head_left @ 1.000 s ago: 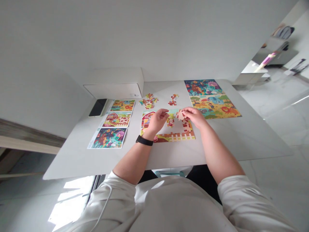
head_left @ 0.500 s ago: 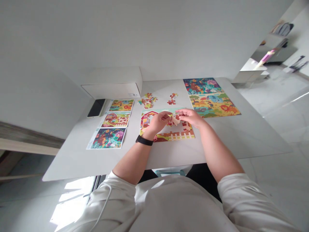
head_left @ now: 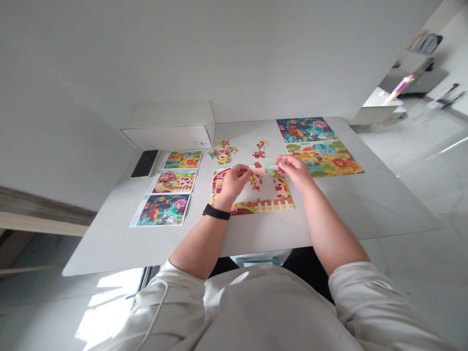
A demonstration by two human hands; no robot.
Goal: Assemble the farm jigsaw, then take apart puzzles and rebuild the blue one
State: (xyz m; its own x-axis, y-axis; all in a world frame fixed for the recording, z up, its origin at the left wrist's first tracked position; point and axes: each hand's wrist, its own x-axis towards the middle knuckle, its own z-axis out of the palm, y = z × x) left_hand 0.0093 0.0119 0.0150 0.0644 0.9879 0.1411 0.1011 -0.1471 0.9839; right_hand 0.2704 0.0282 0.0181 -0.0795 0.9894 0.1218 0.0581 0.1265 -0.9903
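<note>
A partly assembled farm jigsaw puzzle (head_left: 266,207) lies in front of me, with a red barn at its upper left and a white fence along the bottom. My left hand (head_left: 235,181), a black band at its wrist, pinches a cream and brown puzzle piece (head_left: 259,169) above the puzzle's upper part. Right of that piece is my right hand (head_left: 295,171), its fingers slightly apart and nothing clearly visible between them. A small cluster of joined pieces (head_left: 256,184) lies inside the frame of the puzzle, with bare table around it.
Loose puzzle pieces (head_left: 224,152) lie behind the puzzle, with a smaller group (head_left: 260,149) to their right. Two finished puzzles (head_left: 325,158) sit at the back right. On the left are a picture sheet (head_left: 171,189), a phone (head_left: 145,163) and a white box (head_left: 166,136).
My hands have moved apart. The right hand has shifted up and to the right, off the piece, while the left hand keeps it and has drawn slightly left.
</note>
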